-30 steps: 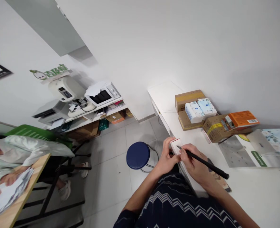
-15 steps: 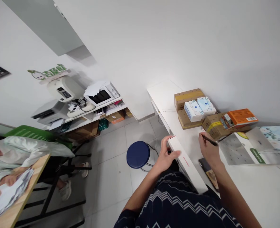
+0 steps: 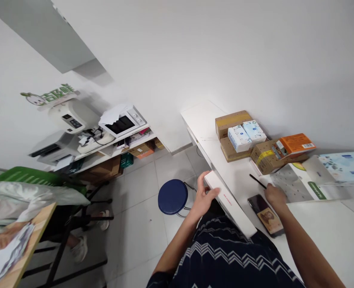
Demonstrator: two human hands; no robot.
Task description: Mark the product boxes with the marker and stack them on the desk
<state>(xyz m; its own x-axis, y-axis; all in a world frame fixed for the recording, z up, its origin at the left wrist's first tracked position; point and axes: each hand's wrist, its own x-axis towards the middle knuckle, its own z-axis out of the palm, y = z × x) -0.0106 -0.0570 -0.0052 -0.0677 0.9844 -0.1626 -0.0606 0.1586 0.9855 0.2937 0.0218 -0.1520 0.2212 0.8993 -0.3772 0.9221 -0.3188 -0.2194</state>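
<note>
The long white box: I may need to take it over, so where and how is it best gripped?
Probably across its narrow width near mid-length, from above, thumb and fingers on opposite long sides. The long white box is slim and straight-sided, and the left hand holds its far end, leaving the middle uncovered.

My shirt [image 3: 225, 260] is dark blue with white zigzag lines, and my left sleeve [image 3: 160, 280] is dark and short.

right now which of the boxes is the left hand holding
The long, slim white box: the left hand grips its far end, while the brown boxes and orange box sit grouped near the wall.
</note>
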